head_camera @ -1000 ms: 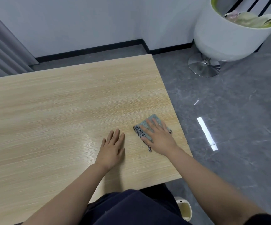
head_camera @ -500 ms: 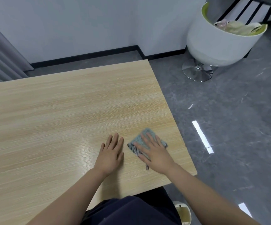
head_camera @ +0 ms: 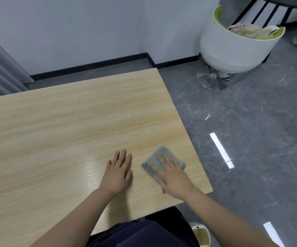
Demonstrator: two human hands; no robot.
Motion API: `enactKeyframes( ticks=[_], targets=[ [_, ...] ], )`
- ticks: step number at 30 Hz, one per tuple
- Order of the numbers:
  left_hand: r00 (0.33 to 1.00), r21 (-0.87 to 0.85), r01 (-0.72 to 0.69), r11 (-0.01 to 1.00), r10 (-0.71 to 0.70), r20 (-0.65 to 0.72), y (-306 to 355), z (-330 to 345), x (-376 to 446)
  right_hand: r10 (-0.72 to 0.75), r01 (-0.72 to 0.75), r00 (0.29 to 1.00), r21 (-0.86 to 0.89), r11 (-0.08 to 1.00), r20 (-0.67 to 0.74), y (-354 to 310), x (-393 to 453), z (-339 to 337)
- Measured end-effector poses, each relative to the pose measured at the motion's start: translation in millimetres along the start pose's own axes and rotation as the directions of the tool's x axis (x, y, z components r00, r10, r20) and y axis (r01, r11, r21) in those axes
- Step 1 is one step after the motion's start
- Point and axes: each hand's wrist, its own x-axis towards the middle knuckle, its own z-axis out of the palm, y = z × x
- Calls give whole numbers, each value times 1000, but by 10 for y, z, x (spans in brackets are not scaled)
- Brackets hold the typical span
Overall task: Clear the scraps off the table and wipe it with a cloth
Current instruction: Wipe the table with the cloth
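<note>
A small grey-green cloth (head_camera: 159,154) lies flat on the light wooden table (head_camera: 73,125), near its right edge and front corner. My right hand (head_camera: 171,172) presses on the cloth with straight, spread fingers and covers most of it. My left hand (head_camera: 118,172) rests flat on the bare tabletop just left of the cloth, fingers straight, holding nothing. No scraps show on the tabletop.
A white tub chair (head_camera: 233,49) with green lining and papers on its seat stands on the grey floor at the back right. Grey curtains (head_camera: 0,72) hang at the left. A small bin (head_camera: 200,236) sits on the floor by my right leg.
My right hand has slid the cloth slightly toward me along the table's right edge. My left hand has stayed flat in place. The camera has tilted, shifting the view.
</note>
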Motion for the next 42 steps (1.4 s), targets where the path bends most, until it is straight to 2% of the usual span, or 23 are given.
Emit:
enactKeyframes(
  ticks=[2, 3, 6, 8, 9, 11, 12, 14, 16, 17, 18, 19, 21, 23, 25, 27, 30, 32, 34, 35, 37, 40, 42],
  targets=[
    [1000, 22, -2, 1000, 2, -3, -5, 3, -2, -173, 173, 984, -10, 985, 50, 37, -32, -45],
    [1000, 34, -3, 999, 3, 0, -4, 1, -9, -173, 172, 980, 19, 985, 95, 130, -12, -92],
    [1000, 44, 5, 999, -6, 8, 8, -10, -22, 90, -93, 995, 59, 994, 51, 489, 99, -210],
    [1000, 45, 14, 999, -14, 8, 18, -6, -27, 319, -325, 944, 74, 943, 79, 645, 139, -235],
    [1000, 43, 19, 999, -20, 9, 22, -1, -31, 387, -395, 918, 99, 913, 92, 648, 138, -229],
    [1000, 32, 30, 999, -30, 6, 43, 3, -47, 418, -424, 906, 107, 899, 74, 517, 102, -191],
    [999, 26, 33, 999, -33, 2, 52, 7, -54, 372, -375, 927, 88, 923, 48, 398, 70, -168],
    [999, 9, 32, 999, -32, -12, 56, 17, -61, 135, -136, 990, 54, 989, 32, 158, -18, -67],
    [999, 13, 27, 1000, -27, -19, 34, 27, -63, -120, 117, 991, 53, 992, 60, 16, -126, -15],
    [1000, 21, 22, 1000, -22, -17, 19, 33, -69, -190, 187, 979, 54, 981, 69, 37, -159, -36],
    [1000, 29, 17, 999, -17, -15, 13, 29, -78, -190, 185, 978, 62, 981, 85, 119, -167, -74],
    [1000, 33, 15, 999, -15, -12, 9, 32, -88, -121, 115, 989, 76, 990, 87, 239, -161, -104],
    [1000, 29, 16, 999, -15, -10, 15, 38, -116, 146, -151, 988, 123, 981, 46, 510, -144, -140],
    [1000, 36, 22, 999, -22, -4, 25, 44, -136, 416, -418, 907, 247, 874, 63, 703, -130, -149],
    [999, 37, 33, 999, -33, -3, 36, 54, -148, 512, -509, 855, 330, 795, 82, 683, -161, -140],
    [999, 28, 41, 999, -41, -21, 55, 62, -155, 465, -456, 885, 223, 861, 13, 508, -205, -90],
    [999, 20, 52, 998, -52, -7, 64, 73, -171, 170, -166, 985, 101, 981, -36, 172, -309, 19],
    [999, 24, 47, 999, -47, 2, 71, 68, -191, -77, 78, 997, 19, 997, -15, 81, -373, 135],
    [999, 49, 44, 998, -44, 10, 82, 61, -203, -173, 173, 985, 0, 985, 24, 154, -388, 114],
    [999, 74, 45, 996, -46, 13, 91, 47, -202, -131, 131, 991, 3, 991, 33, 250, -380, 82],
    [998, 127, 48, 991, -51, 26, 118, 41, -216, 83, -83, 996, 22, 996, 21, 454, -385, 13],
    [999, 121, 49, 991, -52, 16, 187, 98, -325, 402, -404, 914, 163, 900, 49, 575, -448, -51],
    [998, 86, 58, 995, -57, -6, 237, 174, -421, 433, -429, 901, 193, 883, 22, 461, -505, -39]
  ],
)
